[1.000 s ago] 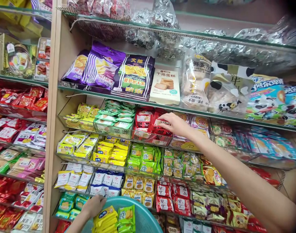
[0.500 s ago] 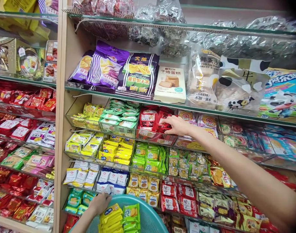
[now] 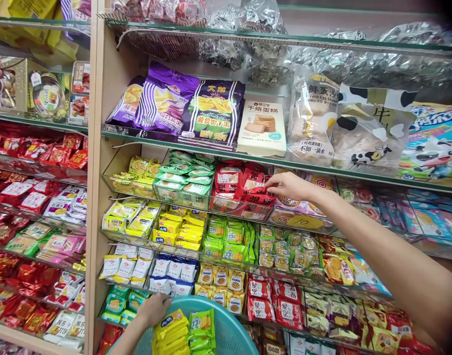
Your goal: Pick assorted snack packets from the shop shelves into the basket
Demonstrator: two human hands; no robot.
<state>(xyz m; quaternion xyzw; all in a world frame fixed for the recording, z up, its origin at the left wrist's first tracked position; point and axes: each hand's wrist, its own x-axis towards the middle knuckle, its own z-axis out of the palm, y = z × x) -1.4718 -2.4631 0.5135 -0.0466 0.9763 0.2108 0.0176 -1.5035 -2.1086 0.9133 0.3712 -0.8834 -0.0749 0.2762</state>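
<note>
My left hand (image 3: 156, 309) is closed over the rim of a teal plastic basket (image 3: 238, 329) at the bottom of the view. Inside it lie several yellow snack packets (image 3: 171, 331) and, beside them, several green snack packets (image 3: 202, 331). Higher up, my right hand (image 3: 287, 186) reaches in from the right, fingers slightly bent and pointing left. Its fingertips are at the right edge of the red snack packets (image 3: 253, 181) in a clear bin; whether they touch is hard to tell. No packet shows in its fingers. Swirl-printed packets (image 3: 320, 182) lie behind and beneath this hand.
Above the bins, a glass shelf (image 3: 196, 143) carries purple chip bags (image 3: 167, 98), a cream cake box (image 3: 262, 125) and larger clear bags. Mint-green packets (image 3: 185, 172) fill the bin left of the red ones. A wooden divider (image 3: 96, 197) separates another shelf unit at left.
My right hand has shifted right, from over the red packets to their right edge. My left hand stays on the basket rim, and the basket's contents look the same.
</note>
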